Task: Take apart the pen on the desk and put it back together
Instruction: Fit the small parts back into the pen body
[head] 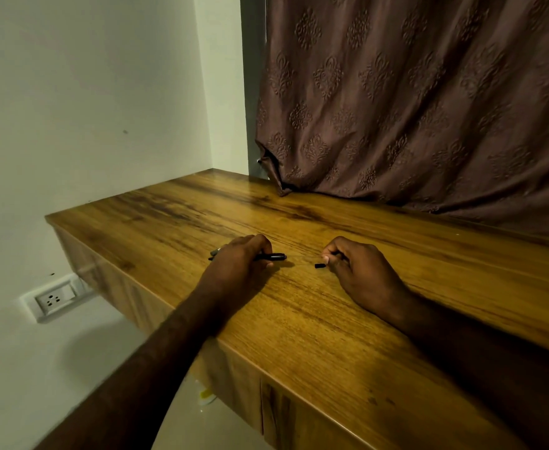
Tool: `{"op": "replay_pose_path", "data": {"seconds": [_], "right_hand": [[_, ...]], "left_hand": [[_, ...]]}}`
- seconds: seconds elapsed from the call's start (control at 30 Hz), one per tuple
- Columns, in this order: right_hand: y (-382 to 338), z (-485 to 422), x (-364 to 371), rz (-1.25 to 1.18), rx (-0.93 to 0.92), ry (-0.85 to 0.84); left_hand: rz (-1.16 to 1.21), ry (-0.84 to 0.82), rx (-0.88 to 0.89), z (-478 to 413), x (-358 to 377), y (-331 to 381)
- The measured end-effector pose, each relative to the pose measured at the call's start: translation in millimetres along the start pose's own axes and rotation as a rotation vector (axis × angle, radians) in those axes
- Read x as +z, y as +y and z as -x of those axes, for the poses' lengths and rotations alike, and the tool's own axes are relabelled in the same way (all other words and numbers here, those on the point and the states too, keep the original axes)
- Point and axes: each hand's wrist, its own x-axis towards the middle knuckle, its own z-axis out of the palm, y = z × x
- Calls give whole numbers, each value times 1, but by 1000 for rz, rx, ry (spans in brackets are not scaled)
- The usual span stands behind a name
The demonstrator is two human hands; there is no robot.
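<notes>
Hanging behind the pen [271, 256], a brown curtain [412, 102] touches the desk [299, 319].

Black pen [271, 256], wood-grain brown desk [331, 319], brown damask-patterned curtain [412, 102], white wall [81, 92].

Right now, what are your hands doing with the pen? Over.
Left hand grips pen barrel. Right hand pinches small black piece. Parts apart.

Open table [331, 336] ahead of the left hand [239, 259] and right hand [360, 271], and to their right; curtain [412, 108] draped on the far edge, wall [88, 92] at left.
</notes>
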Motion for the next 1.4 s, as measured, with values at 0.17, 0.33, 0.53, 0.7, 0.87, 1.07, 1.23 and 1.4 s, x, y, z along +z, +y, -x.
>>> {"op": "replay_pose_path", "data": {"seconds": [0.17,0.33,0.53,0.7,0.87,1.07,1.23,1.4], "right_hand": [[1,0,0,1,-11,1],[-1,0,0,15,-3,-8],[-2,1,0,17,-9,-14],[-3,1,0,34,-15,-11],[-6,1,2,27,-39,-23],[-11,-6,10,-23,-38,-22],[-8,-8,9,-121,-4,-32],[-9,-6,10,-118,-23,-25]], "left_hand": [[-2,15,-16,0,-1,1],[-1,9,-31,1,0,1],[-10,-2,-6,1,-1,2],[1,-4,-5,0,-2,3],[-13,-12,7,-1,-1,5],[-10,-9,27,1,-2,5],[-2,-25,26,-1,0,2],[10,-15,53,0,-1,4]]}}
